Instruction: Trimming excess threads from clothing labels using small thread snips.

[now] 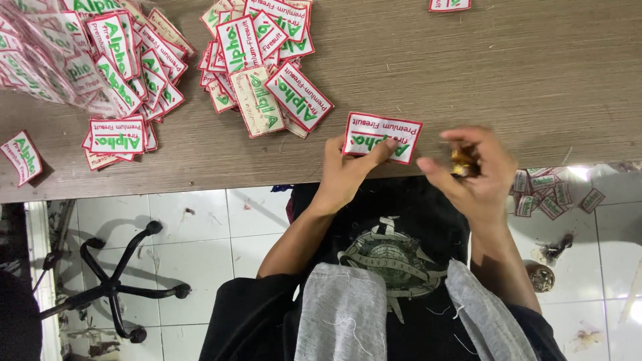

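My left hand (348, 170) pinches a white rectangular cloth patch (381, 136) with a red border and green lettering, holding it flat at the near edge of the wooden table (508, 73). My right hand (471, 175) is curled around a small yellowish tool (463, 162), just right of the patch; the blur hides what kind of tool it is.
Heaps of similar patches lie at the table's far left (114, 73) and middle (264, 63), with single ones at the left edge (21, 155) and the top (449, 5). Several more patches (545, 190) lie on the tiled floor. A black chair base (110, 284) stands at the lower left.
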